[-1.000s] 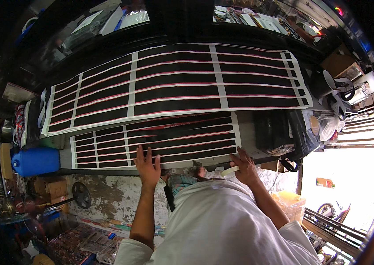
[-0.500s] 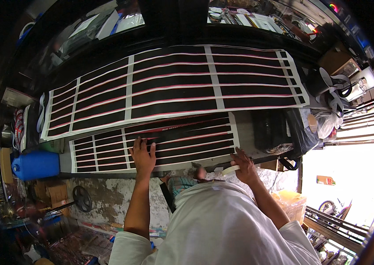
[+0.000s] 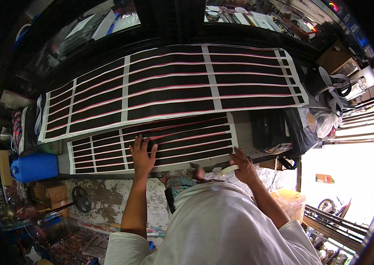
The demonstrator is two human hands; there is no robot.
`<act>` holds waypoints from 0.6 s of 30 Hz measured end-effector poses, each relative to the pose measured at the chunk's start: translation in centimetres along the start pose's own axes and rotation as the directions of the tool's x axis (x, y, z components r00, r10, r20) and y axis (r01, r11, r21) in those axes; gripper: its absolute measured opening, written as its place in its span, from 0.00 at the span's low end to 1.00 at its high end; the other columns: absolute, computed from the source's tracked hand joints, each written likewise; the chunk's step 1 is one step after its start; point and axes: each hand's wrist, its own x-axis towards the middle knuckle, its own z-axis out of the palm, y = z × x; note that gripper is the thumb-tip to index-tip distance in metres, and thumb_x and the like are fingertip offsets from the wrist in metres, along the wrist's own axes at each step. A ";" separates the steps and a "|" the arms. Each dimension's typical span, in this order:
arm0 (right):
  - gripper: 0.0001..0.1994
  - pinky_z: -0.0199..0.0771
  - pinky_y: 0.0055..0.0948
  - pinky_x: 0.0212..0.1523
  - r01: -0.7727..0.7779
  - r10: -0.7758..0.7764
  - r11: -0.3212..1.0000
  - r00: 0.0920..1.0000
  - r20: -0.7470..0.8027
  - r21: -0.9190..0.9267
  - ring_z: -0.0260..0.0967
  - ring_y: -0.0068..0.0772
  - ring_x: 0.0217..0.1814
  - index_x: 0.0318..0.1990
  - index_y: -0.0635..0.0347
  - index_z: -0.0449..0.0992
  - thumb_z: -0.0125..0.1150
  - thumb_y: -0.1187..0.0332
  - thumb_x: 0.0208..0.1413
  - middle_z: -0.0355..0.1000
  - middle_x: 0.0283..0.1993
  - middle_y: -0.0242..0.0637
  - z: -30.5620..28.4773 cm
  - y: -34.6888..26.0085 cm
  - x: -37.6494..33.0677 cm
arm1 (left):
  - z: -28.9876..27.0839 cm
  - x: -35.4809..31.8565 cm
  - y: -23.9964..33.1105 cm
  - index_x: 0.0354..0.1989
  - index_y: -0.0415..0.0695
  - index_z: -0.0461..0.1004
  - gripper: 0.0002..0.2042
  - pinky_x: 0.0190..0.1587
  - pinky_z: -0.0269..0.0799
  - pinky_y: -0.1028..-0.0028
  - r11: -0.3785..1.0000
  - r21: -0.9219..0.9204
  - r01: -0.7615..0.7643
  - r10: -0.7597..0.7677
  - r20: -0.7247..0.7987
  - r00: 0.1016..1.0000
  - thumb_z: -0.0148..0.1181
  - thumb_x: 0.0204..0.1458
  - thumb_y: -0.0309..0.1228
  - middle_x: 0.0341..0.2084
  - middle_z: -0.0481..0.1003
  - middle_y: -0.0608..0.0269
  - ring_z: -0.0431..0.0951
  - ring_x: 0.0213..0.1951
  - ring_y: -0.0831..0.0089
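A black sheet with pale strips (image 3: 182, 140) lies on the near part of the worktable, partly under a larger, similar sheet (image 3: 165, 84). My left hand (image 3: 143, 154) rests on the smaller sheet with its fingers spread, palm down. My right hand (image 3: 243, 166) is at that sheet's near right corner, its fingertips touching or just over the edge. It holds a pale roll of tape (image 3: 229, 170), which sticks out to the left below the fingers. How the fingers grip the roll is partly hidden.
A blue plastic jug (image 3: 35, 168) stands left of the sheets. Black bags (image 3: 273, 130) and a cup-like black and white container (image 3: 319, 81) are at the right. A grey table edge (image 3: 103, 176) runs in front of me. Shelves with papers (image 3: 248, 20) line the back.
The red printed patch beside my left hand shows less now, and the sheet there looks flatter. Both hands stay nearly in place; the view has shifted slightly.
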 end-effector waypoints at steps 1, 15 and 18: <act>0.31 0.68 0.58 0.76 -0.016 0.016 1.000 1.000 0.009 0.008 0.61 0.69 0.80 0.66 0.58 0.79 0.61 0.78 0.51 0.63 0.80 0.55 -0.2 -0.4 0.1 | 0.0 0.0 0.0 0.68 0.45 0.77 0.29 0.78 0.43 0.28 1.000 0.007 -0.007 0.007 -0.008 1.000 0.58 0.70 0.55 0.76 0.63 0.44 0.57 0.80 0.45; 0.32 0.70 0.58 0.74 -0.061 0.061 0.998 0.997 0.050 -0.006 0.60 0.64 0.82 0.68 0.56 0.78 0.60 0.79 0.51 0.63 0.81 0.51 -0.8 -1.1 0.3 | 0.8 2.2 1.0 0.63 0.44 0.80 0.27 0.75 0.48 0.25 0.996 0.022 -0.085 0.086 -0.094 0.992 0.58 0.70 0.55 0.69 0.70 0.44 0.67 0.73 0.45; 0.31 0.69 0.60 0.73 -0.072 0.072 0.997 0.996 0.045 -0.018 0.60 0.63 0.82 0.68 0.55 0.79 0.63 0.77 0.54 0.64 0.81 0.51 -0.7 -0.9 0.2 | 0.9 3.0 2.4 0.63 0.44 0.80 0.28 0.73 0.52 0.25 0.995 0.022 -0.093 0.094 -0.071 0.993 0.58 0.70 0.55 0.66 0.71 0.45 0.69 0.70 0.46</act>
